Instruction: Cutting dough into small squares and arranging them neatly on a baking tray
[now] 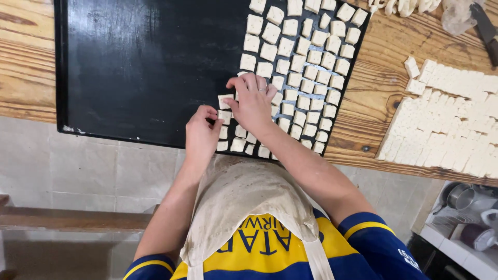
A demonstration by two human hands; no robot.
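Apron, dusty and beige, sits closest to the camera, over a yellow and blue shirt. Both hands are over the near edge of the black tray. Left hand has its fingers pinched on a small dough square, right hand lies flat with fingers spread over the squares next to it. Rows of squares fill the tray's right side. Off right on the wooden surface sits the cut dough slab.
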